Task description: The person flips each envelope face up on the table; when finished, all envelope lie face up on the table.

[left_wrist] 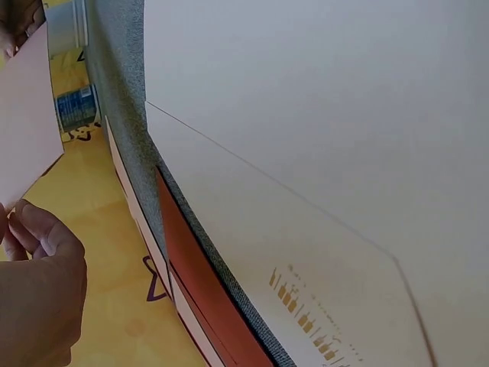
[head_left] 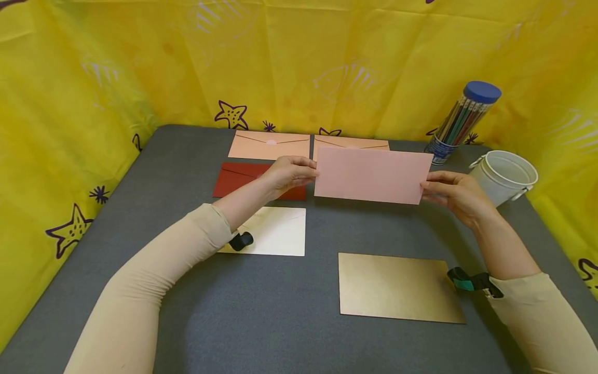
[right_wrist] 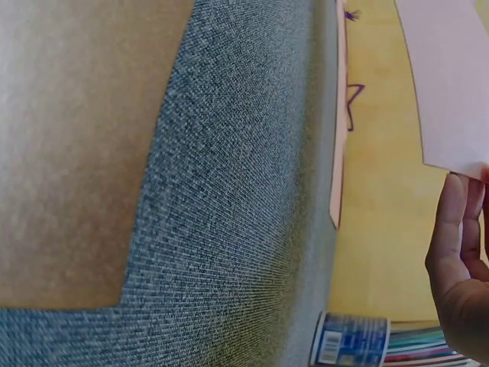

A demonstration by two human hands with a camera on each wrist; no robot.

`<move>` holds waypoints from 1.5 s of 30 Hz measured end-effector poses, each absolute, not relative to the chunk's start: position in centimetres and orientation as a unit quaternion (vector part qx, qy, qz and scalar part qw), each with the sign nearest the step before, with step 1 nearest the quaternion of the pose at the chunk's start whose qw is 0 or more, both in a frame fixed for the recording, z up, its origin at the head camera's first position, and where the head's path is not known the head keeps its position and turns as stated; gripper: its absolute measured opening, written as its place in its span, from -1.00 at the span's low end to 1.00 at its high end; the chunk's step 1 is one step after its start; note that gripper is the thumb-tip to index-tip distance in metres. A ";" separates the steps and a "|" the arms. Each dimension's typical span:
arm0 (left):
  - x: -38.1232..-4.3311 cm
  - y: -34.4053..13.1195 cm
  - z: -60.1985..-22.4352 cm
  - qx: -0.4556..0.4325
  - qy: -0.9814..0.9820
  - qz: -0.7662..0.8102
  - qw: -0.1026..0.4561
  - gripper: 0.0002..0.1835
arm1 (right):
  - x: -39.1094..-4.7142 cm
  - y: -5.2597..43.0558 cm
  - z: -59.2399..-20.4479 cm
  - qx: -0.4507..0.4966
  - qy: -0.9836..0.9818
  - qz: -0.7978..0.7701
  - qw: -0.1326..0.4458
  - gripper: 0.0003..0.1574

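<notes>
A pink envelope (head_left: 374,175), its plain side towards me, is held up above the table between both hands. My left hand (head_left: 290,174) pinches its left edge, and my right hand (head_left: 455,195) grips the right edge between thumb and fingers. Behind it lies a peach envelope (head_left: 352,142), partly covered from view. Another peach envelope (head_left: 268,148) lies to its left, flap side up. Below my left hand are a red envelope (head_left: 238,176) and a cream envelope (head_left: 275,234), both partly hidden by my arm. A gold envelope (head_left: 397,285) lies plain side up at the front right.
At the back right stands a clear tube of pencils (head_left: 464,117) with a blue lid. Beside it is a white bucket (head_left: 504,174) with small handles. A yellow patterned cloth (head_left: 289,62) hangs round the grey table (head_left: 261,317).
</notes>
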State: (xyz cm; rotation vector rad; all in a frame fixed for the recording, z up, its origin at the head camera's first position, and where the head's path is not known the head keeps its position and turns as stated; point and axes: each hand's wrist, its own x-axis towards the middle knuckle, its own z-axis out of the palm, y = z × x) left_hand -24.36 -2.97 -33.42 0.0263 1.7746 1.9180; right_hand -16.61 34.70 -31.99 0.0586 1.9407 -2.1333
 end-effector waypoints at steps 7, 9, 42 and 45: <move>-24.4 -3.1 -33.6 0.015 0.656 0.710 0.257 -0.93 | -16.7 34.6 -32.2 0.004 0.651 -0.749 0.124 -0.72; -24.4 -3.2 -33.7 0.013 0.654 0.712 0.256 -0.93 | -16.7 34.6 -32.3 0.001 0.642 -0.757 0.123 -0.70; -24.3 -3.4 -34.7 0.005 0.654 0.708 0.265 -0.78 | -17.0 34.6 -32.9 0.028 0.672 -0.727 0.139 -0.69; -24.3 -3.4 -34.7 0.007 0.660 0.703 0.263 -0.76 | -17.1 34.6 -32.9 0.029 0.677 -0.721 0.145 -0.67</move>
